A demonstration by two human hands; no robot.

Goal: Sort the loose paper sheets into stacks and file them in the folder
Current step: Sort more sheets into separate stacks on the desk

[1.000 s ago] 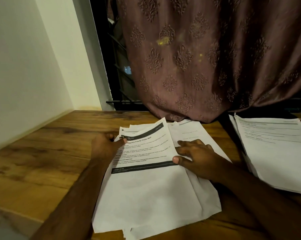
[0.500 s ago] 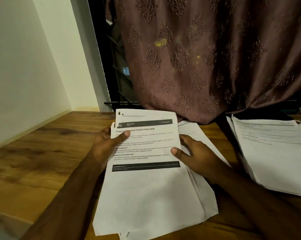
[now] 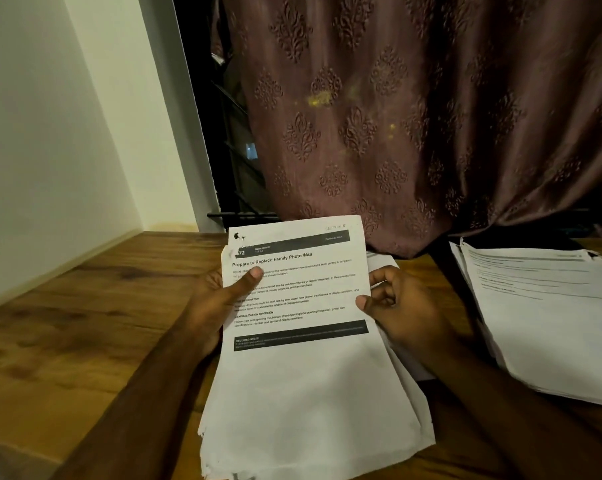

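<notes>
- A sheaf of paper sheets [image 3: 303,393] is tilted up above the wooden table [image 3: 85,323]; the top page reads "Prepare to Replace Family Photo Wall".
- The left hand [image 3: 220,299] grips its left edge, thumb pressed on the print.
- The right hand [image 3: 396,306] pinches the right edge.
- A second paper stack [image 3: 541,317] lies flat to the right, well apart.
- A patterned curtain [image 3: 413,116] hangs behind.

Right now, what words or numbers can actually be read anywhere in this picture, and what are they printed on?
"Prepare to Replace Family Photo Wall": bold title on the top sheet, gripped by the left hand and right hand.
"72": white number in that sheet's dark header bar.
"REQUIRED NOTES": its lower dark bar, barely legible.
"GENERALIZATION DIRECTION": a small heading, barely legible.
Handwriting at its top right corner and the body text: too small.
Paper stack on the right: lines blurred, unreadable.
</notes>
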